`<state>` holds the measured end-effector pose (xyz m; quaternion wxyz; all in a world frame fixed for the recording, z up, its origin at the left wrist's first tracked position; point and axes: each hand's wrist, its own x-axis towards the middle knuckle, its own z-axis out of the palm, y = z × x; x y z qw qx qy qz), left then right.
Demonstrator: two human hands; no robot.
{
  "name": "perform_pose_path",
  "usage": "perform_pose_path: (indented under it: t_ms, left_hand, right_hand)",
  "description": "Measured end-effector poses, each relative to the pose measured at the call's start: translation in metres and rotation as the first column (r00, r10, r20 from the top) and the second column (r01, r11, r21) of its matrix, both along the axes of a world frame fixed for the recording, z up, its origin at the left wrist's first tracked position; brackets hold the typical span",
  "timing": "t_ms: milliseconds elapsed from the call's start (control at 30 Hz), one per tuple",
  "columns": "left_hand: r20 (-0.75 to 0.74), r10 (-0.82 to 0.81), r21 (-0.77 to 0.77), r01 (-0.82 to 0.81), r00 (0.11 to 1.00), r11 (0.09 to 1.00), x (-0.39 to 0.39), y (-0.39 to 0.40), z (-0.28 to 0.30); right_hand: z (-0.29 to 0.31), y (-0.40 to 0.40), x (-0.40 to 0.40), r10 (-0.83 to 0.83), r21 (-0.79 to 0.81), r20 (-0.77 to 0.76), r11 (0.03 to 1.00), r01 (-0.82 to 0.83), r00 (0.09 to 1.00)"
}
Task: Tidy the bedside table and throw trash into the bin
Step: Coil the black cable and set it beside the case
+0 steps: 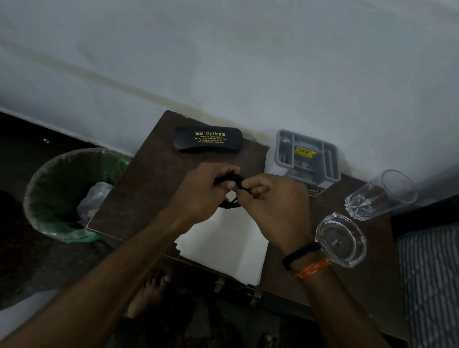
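Table [142,193]: case [207,139], paper [230,244], glass [380,196].

Left hand [207,191] and right hand [278,206] meet, fingers pinched shut.

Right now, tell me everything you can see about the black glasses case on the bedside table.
The glasses case is a long, rounded black case, hard-looking with a slight sheen, printed on top with gold lettering reading "Sai Opticals" above smaller lines too fine to read. It is closed and lies flat at the back of the dark wooden bedside table, near the wall, lengthwise along it. Nothing rests on it; both hands work in front of it without touching it.
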<state>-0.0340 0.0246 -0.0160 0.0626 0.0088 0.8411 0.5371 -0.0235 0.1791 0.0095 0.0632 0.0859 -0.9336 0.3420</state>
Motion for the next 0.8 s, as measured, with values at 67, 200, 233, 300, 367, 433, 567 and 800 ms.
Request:
perform_pose_path:
  t_ms: [67,200,233,300,367,433,567,800]
  left_hand:
    - [-0.084,-0.024,-0.152,0.011,0.996,0.988,0.001,0.002,0.002]
    - [-0.202,-0.057,-0.297,-0.005,0.978,0.955,0.001,0.004,0.005]
    - [-0.191,-0.057,-0.282,0.001,0.980,0.959,0.000,0.003,0.005]
    - [-0.104,-0.043,-0.136,0.029,0.994,0.990,-0.001,0.002,0.005]
    - [0.007,-0.041,0.063,0.040,0.999,0.997,0.000,-0.001,0.006]
    - [0.089,-0.063,0.186,0.045,0.994,0.982,0.002,-0.004,0.006]
    - [0.207,-0.089,0.346,0.013,0.974,0.938,0.004,-0.004,0.010]
    - [0.325,-0.080,0.505,-0.102,0.942,0.857,0.001,-0.004,0.012]
  right_hand:
    - [0.004,0.001,0.000,-0.003,-0.059,0.022,0.998,0.005,1.000]
    - [0.010,0.012,-0.004,-0.081,-0.246,0.127,0.963,0.111,0.989]
    - [0.010,0.015,-0.005,-0.101,-0.320,0.188,0.934,0.158,0.977]
    - [0.009,0.021,-0.007,-0.103,-0.399,0.287,0.891,0.216,0.952]
    - [0.006,0.024,-0.008,-0.037,-0.444,0.376,0.870,0.215,0.926]
    - [0.003,0.026,-0.008,0.066,-0.519,0.457,0.830,0.205,0.887]
    - [0.002,0.029,-0.009,0.189,-0.621,0.513,0.756,0.209,0.837]
    - [-0.003,0.031,-0.016,0.344,-0.693,0.679,0.591,0.412,0.649]
